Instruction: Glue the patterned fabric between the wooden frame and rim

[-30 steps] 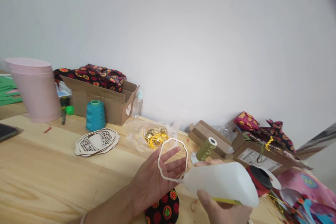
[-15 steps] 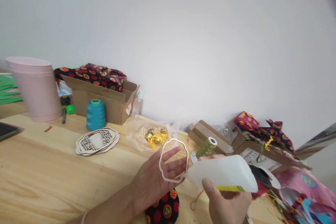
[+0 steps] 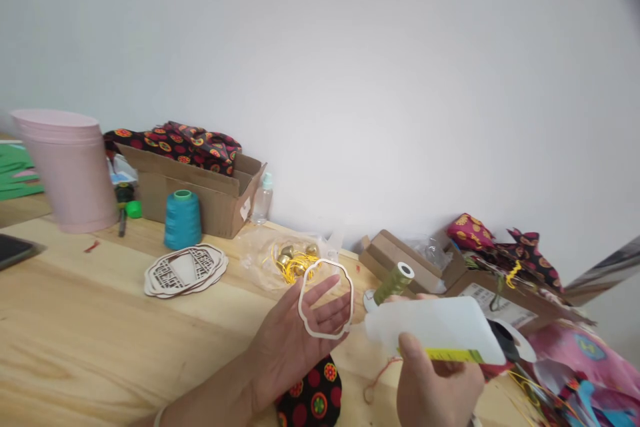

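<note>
Left hand [image 3: 289, 352] with fingers spread beneath the frame [image 3: 325, 335], right hand [image 3: 440, 388] in tight grip around a bottle [image 3: 445, 320] right of the frame

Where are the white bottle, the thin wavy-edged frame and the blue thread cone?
White bottle [image 3: 445, 325], head view: middle of its side.
Thin frame [image 3: 323, 335], head view: its lower edge.
Blue thread cone [image 3: 182, 222], head view: the wound thread.

Wide lane over front-left tabletop [image 3: 90, 327] — right side crowded (bottle [image 3: 445, 323], boxes [image 3: 393, 247]).

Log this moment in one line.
Left hand: open, palm up, supporting scalloped frame | Right hand: holding white bottle, pointed toward frame | Nearby: patterned black fabric
</note>
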Demonstrator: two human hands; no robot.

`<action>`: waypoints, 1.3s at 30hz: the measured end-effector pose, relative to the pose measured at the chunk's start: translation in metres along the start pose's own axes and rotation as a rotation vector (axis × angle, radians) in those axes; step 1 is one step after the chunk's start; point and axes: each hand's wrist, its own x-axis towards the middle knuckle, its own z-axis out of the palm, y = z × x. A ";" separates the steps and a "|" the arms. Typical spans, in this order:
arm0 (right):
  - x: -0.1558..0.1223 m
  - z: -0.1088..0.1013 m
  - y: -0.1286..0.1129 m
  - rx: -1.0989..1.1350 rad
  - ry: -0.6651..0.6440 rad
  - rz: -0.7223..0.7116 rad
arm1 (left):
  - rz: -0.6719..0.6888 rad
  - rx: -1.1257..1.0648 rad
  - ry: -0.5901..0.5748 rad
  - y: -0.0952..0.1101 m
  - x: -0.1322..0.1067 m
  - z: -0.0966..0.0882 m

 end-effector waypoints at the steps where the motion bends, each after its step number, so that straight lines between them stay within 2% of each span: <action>1: -0.001 0.002 -0.002 -0.016 0.014 0.000 | 0.003 0.001 -0.001 0.000 0.000 0.000; 8: -0.019 0.016 -0.009 -0.099 0.043 -0.028 | 0.025 0.031 0.008 -0.002 -0.001 0.000; 22: -0.022 0.015 -0.001 -0.101 -0.028 0.018 | 0.054 0.073 0.026 -0.004 -0.001 0.003; 30: -0.025 0.019 -0.002 -0.078 0.018 0.051 | 0.049 0.068 0.025 -0.003 0.001 0.000; 35: -0.011 0.010 0.003 -0.087 -0.031 0.076 | 0.056 0.038 0.022 -0.002 0.000 0.002; 39: 0.002 0.003 0.000 0.027 -0.048 0.090 | 0.049 0.002 0.011 -0.001 -0.001 0.003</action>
